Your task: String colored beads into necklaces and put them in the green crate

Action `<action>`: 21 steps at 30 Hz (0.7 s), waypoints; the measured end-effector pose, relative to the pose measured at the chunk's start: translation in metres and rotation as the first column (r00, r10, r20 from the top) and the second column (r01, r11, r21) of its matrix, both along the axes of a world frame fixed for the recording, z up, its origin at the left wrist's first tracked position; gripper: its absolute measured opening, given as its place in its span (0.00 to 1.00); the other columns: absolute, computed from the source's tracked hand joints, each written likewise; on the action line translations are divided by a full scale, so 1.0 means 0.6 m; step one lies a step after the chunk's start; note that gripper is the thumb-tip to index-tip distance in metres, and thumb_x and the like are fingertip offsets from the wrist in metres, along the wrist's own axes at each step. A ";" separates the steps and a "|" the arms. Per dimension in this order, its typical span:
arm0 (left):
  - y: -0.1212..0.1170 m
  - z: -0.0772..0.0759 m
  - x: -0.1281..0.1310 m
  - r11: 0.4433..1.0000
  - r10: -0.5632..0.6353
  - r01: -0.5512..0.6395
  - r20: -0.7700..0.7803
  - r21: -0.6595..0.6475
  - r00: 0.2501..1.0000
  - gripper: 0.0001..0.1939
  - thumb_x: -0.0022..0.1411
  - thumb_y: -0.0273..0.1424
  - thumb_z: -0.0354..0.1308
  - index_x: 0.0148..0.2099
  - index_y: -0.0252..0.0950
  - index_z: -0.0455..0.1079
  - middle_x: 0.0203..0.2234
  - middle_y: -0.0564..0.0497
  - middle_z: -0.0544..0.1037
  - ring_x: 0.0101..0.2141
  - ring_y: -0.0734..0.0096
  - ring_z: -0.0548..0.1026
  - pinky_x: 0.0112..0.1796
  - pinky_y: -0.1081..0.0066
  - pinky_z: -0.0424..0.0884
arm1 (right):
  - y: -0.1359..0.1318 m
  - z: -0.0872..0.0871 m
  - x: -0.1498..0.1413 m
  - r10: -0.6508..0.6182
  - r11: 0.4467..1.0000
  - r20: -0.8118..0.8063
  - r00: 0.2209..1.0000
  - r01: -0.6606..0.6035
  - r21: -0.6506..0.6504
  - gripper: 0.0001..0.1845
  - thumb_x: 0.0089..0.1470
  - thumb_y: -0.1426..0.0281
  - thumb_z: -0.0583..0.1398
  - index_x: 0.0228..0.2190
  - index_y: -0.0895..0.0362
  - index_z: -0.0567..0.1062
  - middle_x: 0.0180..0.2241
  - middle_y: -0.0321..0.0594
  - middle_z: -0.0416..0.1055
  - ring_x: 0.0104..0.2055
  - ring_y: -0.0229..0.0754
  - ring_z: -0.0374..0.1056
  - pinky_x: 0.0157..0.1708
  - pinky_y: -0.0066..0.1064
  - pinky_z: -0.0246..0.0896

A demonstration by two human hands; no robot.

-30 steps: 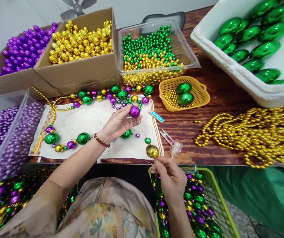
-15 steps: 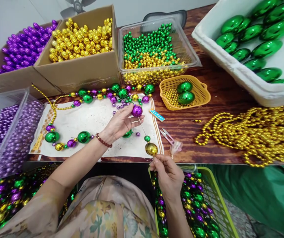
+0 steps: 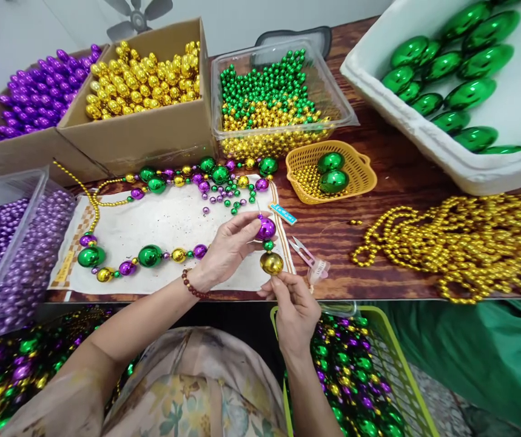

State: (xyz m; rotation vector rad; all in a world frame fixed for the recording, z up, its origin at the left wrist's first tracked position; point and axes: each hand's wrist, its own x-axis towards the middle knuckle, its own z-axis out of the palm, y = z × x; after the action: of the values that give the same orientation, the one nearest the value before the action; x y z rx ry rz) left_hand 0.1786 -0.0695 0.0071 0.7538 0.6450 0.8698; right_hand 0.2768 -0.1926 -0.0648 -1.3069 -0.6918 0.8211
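Observation:
My left hand point(image 3: 228, 249) pinches a shiny purple bead point(image 3: 267, 228) between thumb and fingers. Below that bead sit a small green bead point(image 3: 268, 245) and a large gold bead point(image 3: 272, 263), all touching in a line. A thin needle tip point(image 3: 259, 208) pokes out above the purple one. With closed fingertips, my right hand point(image 3: 294, 309) grips the underside of the gold bead; whether it also pinches the needle there is hidden. A string of purple, green and gold beads point(image 3: 150, 255) loops over the white cloth point(image 3: 142, 221), partly behind my left hand. Loose small green and purple beads point(image 3: 227, 203) lie on the cloth.
Pink-handled snips point(image 3: 308, 258) and a blue label point(image 3: 282, 213) lie to the right. A yellow basket point(image 3: 364, 176), a clear bin point(image 3: 282, 127), cardboard boxes point(image 3: 137, 133) and a foam box point(image 3: 406, 127) stand behind. Gold bead strands point(image 3: 451, 243) cover the right side.
My left hand has brought the purple bead down and right, along the needle, onto the small green bead. My right hand has shifted slightly up and left in the picture.

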 end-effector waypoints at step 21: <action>0.275 0.067 0.049 0.680 0.389 0.036 -0.402 0.732 0.829 0.07 0.64 0.32 0.62 0.42 0.37 0.80 0.37 0.47 0.79 0.40 0.68 0.75 0.47 0.70 0.68 | 0.024 -0.032 0.069 0.021 1.000 -0.081 0.997 -0.022 -0.016 0.15 0.58 0.57 0.65 0.30 0.57 0.77 0.20 0.38 0.74 0.19 0.36 0.67 0.19 0.25 0.63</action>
State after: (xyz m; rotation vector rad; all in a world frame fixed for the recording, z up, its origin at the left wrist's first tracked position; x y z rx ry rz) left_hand 0.2078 0.0954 0.0475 1.7261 0.8921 1.1281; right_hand 0.3184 -0.1785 -0.0839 -1.2765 -0.6371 0.8940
